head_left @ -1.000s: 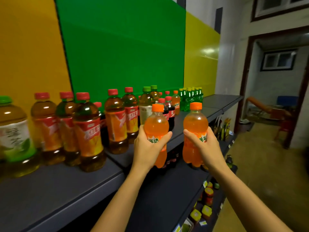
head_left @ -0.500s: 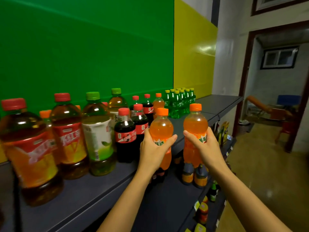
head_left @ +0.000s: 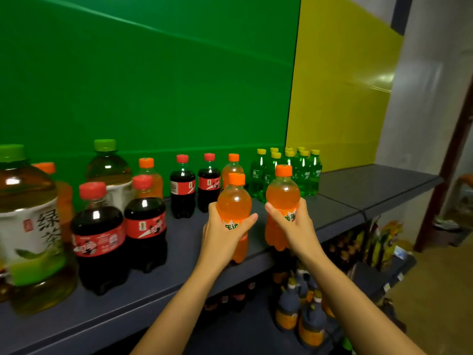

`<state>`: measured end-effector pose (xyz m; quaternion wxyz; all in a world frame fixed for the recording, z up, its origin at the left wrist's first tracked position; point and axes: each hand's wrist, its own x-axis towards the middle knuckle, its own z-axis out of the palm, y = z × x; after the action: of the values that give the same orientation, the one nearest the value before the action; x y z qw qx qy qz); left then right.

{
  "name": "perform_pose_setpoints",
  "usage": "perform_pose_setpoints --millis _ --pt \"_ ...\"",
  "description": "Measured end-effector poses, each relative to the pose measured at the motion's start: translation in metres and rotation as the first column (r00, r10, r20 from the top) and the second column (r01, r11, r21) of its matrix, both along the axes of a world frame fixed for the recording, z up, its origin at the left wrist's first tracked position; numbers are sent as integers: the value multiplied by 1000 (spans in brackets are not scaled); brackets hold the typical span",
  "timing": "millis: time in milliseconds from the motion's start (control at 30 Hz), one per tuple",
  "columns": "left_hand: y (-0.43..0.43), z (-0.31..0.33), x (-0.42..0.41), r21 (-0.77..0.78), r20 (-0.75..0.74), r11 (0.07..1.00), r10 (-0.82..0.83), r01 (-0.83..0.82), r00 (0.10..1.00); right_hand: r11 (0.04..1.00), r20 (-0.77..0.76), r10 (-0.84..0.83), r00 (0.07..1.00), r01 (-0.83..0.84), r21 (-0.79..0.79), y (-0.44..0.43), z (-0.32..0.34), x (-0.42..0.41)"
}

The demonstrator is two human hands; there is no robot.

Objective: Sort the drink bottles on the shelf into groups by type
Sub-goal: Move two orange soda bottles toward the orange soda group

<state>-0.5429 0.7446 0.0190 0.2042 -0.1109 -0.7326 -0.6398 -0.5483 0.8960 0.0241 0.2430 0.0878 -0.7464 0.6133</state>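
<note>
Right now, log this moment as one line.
left grip: holds orange soda bottle | right grip: holds second orange soda bottle | both upright, near shelf front edge

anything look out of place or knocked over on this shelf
Nothing is spilled or tipped; every bottle stands upright. What looks off is the mixing: an orange soda stands behind the cola bottles, and a second orange soda sits between cola and the green soda cluster, which is already grouped.
</note>
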Motion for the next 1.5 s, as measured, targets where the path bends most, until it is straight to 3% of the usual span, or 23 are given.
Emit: perform_pose_setpoints --millis 267,400,533,767,967,1067,1167,1333,1500 --pt "19 -3 -47 -64 32 998 -10 12 999 984 48 162 986 -165 61 9 -10 -99" --pt "22 -12 -59 -200 93 978 -35 53 995 960 66 253 965 -259 108 11 -8 -132" --pt "26 -14 -64 -374 55 925 86 -60 995 920 101 353 930 -364 145 16 -16 -153" --pt "45 -21 -75 -389 -50 890 236 -237 970 891 94 448 889 -453 39 24 -28 -166" --pt "71 -26 -88 -380 -67 848 373 -369 926 878 53 475 878 -469 -97 41 -16 -156" --pt "79 -23 -87 -390 -63 829 410 -401 910 880 -18 471 882 -471 -55 51 -11 -151" --pt "78 -16 -76 -461 -55 789 432 -407 900 901 -165 435 885 -425 92 57 -7 -143" --pt "51 -14 -32 -449 -200 651 594 -612 779 930 -414 362 835 -291 224 56 13 -126" --pt "-4 -7 28 -232 -371 505 744 -832 555 870 -466 491 736 -443 216 25 42 -98"
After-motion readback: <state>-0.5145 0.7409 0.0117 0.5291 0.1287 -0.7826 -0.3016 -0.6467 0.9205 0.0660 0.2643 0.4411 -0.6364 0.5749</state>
